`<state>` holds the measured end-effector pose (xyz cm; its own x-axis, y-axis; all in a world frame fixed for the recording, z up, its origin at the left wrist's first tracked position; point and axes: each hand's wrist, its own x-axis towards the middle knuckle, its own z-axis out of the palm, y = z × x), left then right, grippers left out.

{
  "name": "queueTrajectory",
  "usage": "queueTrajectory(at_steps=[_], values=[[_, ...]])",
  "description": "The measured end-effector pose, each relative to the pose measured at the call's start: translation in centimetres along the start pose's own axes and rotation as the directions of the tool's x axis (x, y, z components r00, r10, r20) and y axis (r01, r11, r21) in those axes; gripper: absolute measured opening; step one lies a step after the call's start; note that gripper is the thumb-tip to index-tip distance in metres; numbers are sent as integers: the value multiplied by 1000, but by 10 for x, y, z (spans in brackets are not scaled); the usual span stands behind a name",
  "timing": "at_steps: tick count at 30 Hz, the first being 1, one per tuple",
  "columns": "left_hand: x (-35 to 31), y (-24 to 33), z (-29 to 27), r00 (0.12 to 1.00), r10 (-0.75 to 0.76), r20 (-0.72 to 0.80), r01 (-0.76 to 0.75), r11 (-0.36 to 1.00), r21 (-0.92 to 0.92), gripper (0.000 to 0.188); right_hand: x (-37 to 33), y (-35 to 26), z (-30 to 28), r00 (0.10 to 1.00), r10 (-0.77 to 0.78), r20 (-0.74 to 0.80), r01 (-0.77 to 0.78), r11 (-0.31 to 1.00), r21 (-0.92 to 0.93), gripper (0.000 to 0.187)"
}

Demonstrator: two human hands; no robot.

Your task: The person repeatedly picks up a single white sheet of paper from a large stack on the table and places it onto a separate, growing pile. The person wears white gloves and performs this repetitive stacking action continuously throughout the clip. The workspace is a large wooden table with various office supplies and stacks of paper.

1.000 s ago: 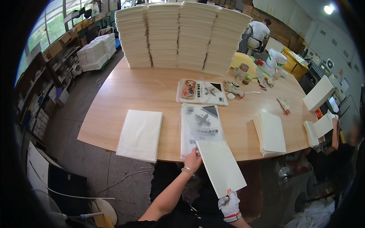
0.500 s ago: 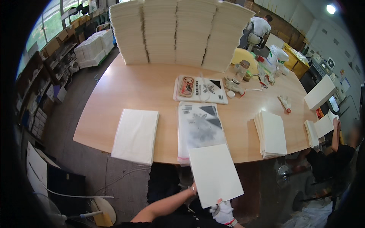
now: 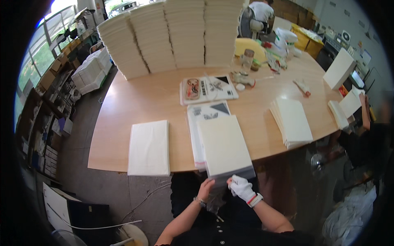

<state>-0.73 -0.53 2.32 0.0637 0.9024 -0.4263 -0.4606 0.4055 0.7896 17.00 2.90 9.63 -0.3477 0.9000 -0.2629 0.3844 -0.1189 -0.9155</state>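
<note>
A cream paper pad [image 3: 224,145] lies at the table's front edge, on or inside a clear plastic bag [image 3: 234,174] whose greyish end hangs out toward me; I cannot tell how far the pad is in. My bare left hand [image 3: 205,189] pinches that end near its left corner. My right hand [image 3: 242,187], in a white glove with most fingertips bare of view, grips the same end further right. Under the pad is a pile of printed clear bags [image 3: 196,137]. To the left rests a wrapped white stack [image 3: 148,148]; to the right, a fanned pile of cream pads [image 3: 290,123].
Tall paper stacks [image 3: 172,37] line the table's far side. A phone [image 3: 192,88] sits on more printed bags [image 3: 221,87]. Beyond are a glass jar [image 3: 247,59] and a loose glove [image 3: 301,87]. A co-worker's arm [image 3: 365,108] handles paper at the far right.
The pad has moved forward from over my lap onto the bag pile. My left hand has come from beneath it to the bag's end, and my right hand has followed forward.
</note>
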Motion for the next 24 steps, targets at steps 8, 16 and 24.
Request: queueTrajectory(at_steps=[8, 16, 24], values=[[16, -22, -12, 988, -56, -144, 58, 998, 7, 30, 22, -26, 47, 886, -447, 121, 429, 692, -580, 13], [-12, 7, -7, 989, 128, -78, -113, 980, 166, 39, -16, 67, -217, 703, 152, -695, -673, 459, -580, 13], [-16, 47, -8, 537, 750, 386, -321, -242, 916, 43, -26, 63, -112, 865, -469, -178, 195, 641, -743, 31]])
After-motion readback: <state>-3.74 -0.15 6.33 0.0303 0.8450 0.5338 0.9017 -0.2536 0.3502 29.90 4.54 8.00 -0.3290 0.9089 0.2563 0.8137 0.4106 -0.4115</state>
